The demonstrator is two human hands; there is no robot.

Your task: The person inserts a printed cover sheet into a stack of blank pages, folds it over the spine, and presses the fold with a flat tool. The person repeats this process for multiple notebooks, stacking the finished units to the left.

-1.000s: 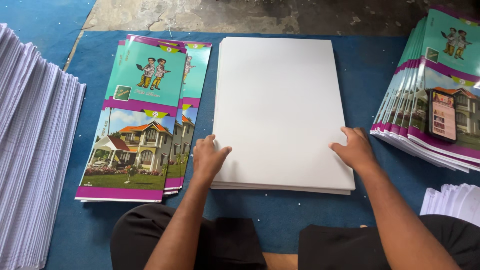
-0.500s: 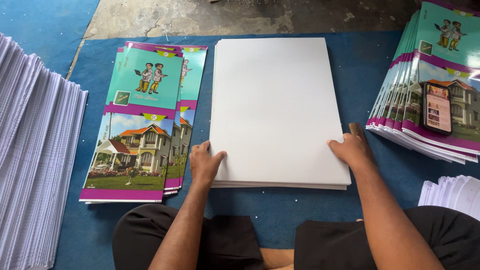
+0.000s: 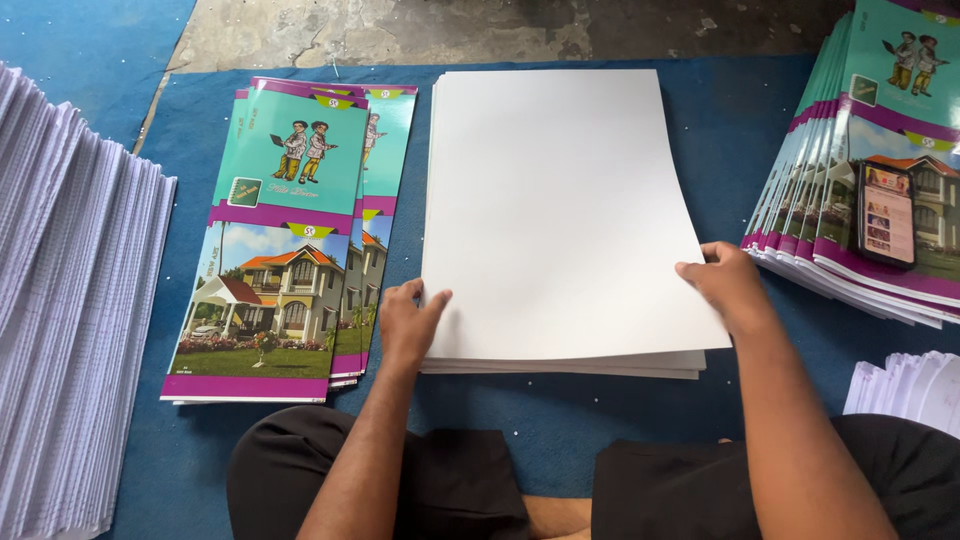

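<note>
A stack of large white sheets (image 3: pixel 560 200) lies on the blue mat in front of me. My left hand (image 3: pixel 408 322) rests on the stack's near left corner, fingers flat on the top sheet. My right hand (image 3: pixel 728 285) pinches the top sheet's right edge near the front; that corner is lifted slightly off the pile. To the left lies a small pile of printed covers (image 3: pixel 290 240) showing two cartoon children and a house.
A fanned pile of the same covers (image 3: pixel 850 190) sits at the right with a phone (image 3: pixel 885 212) on top. Tall stacks of lined paper (image 3: pixel 70 330) stand at the far left; more lined paper (image 3: pixel 905 385) is at the lower right. Bare concrete (image 3: pixel 480 30) lies beyond the mat (image 3: pixel 740 120).
My right hand has slid from the top of the sheet to its right edge and lifted the corner. My left hand stays at the near left corner.
</note>
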